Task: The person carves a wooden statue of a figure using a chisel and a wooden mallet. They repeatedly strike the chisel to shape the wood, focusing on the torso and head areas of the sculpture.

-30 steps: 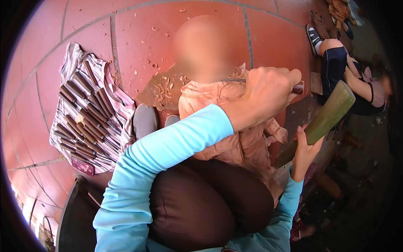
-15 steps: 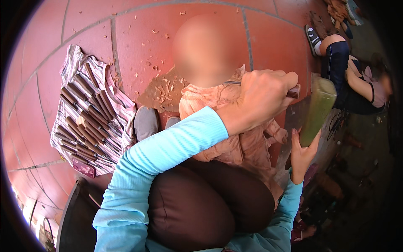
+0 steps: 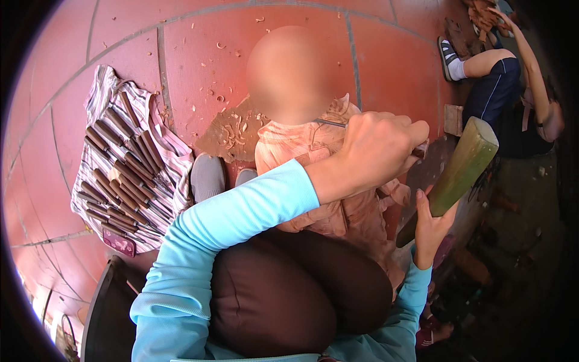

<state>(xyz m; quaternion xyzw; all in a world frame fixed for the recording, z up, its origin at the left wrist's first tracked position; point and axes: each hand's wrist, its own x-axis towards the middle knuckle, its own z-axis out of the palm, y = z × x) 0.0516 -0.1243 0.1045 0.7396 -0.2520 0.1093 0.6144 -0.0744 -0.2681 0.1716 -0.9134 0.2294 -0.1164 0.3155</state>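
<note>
My left hand [image 3: 379, 143] is closed round a wood-carving chisel; its thin metal blade [image 3: 330, 123] points left onto a carved wooden figure [image 3: 289, 146], and its brown handle end [image 3: 421, 148] sticks out to the right of the fist. The figure stands before my knees, its round upper part blurred. My right hand [image 3: 436, 224] grips a thick greenish wooden mallet [image 3: 463, 166]. That mallet tilts up and to the right, its striking side apart from the chisel handle.
Several brown-handled carving tools [image 3: 123, 163] lie on a striped cloth [image 3: 178, 199] at the left, beside a small purple case [image 3: 119, 242]. Shavings cover a brown sheet [image 3: 211, 136] and the red tiles. Another person's bent leg [image 3: 491, 78] is at far right, near a wooden block [image 3: 453, 119].
The mallet's upper end has swung right and slightly down, away from the chisel handle. My left hand has shifted slightly downward. The other person's arm is now raised at the far right.
</note>
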